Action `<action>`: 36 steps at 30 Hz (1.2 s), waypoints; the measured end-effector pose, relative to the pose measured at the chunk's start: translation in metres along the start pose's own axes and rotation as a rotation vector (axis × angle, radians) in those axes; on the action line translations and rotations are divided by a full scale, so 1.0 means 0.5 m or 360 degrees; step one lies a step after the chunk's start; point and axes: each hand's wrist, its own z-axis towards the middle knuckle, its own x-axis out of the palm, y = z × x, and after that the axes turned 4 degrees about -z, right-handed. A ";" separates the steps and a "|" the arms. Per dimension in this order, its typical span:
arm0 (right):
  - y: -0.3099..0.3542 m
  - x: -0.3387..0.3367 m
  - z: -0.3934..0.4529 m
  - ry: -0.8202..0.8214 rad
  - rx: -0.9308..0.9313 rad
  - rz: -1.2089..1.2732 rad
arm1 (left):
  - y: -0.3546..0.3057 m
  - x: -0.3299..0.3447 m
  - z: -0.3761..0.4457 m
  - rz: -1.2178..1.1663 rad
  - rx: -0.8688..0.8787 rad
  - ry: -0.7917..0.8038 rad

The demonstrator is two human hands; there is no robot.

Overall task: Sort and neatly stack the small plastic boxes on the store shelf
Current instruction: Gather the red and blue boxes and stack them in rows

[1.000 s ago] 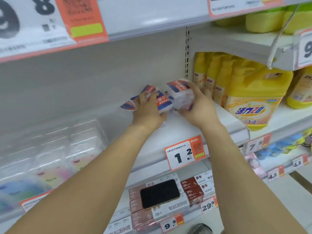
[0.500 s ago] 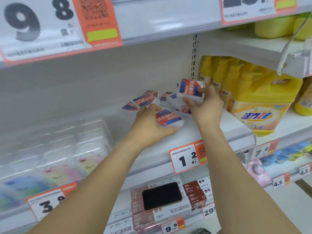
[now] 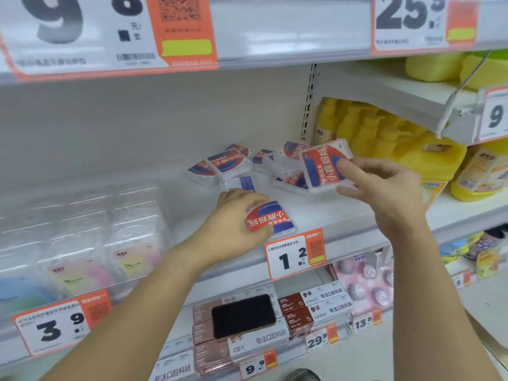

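Several small clear plastic boxes with red and blue labels lie scattered on the white shelf (image 3: 316,215). My left hand (image 3: 233,224) presses one box (image 3: 275,218) flat on the shelf near its front edge. A second box (image 3: 324,167) is lifted above the shelf, tilted with its label toward me, in the grip of my right hand (image 3: 384,188). Behind them a loose pile of boxes (image 3: 228,163) lies at the left, and further boxes (image 3: 291,178) sit partly under the lifted one.
Yellow detergent jugs (image 3: 406,149) stand right of the boxes, past the shelf upright. Clear packs (image 3: 90,243) fill the shelf's left part. A price tag (image 3: 294,257) hangs on the front rail. A dark phone (image 3: 243,316) lies on brown cartons on the shelf below.
My right hand has raised its box and turned its label toward me. My left hand has drawn its box closer to the shelf's front edge. The camera has come closer.
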 end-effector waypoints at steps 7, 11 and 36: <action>-0.038 0.009 0.004 0.0078 -0.0152 -0.0469 | -0.006 0.015 0.029 0.0365 -0.0076 0.0116; -0.035 0.013 0.003 -0.0013 -0.0119 -0.0290 | -0.025 0.018 0.061 0.0584 -0.0261 0.0215; -0.006 0.039 -0.005 0.0019 -0.0094 -0.0988 | -0.032 0.025 -0.010 0.0346 0.0079 0.0070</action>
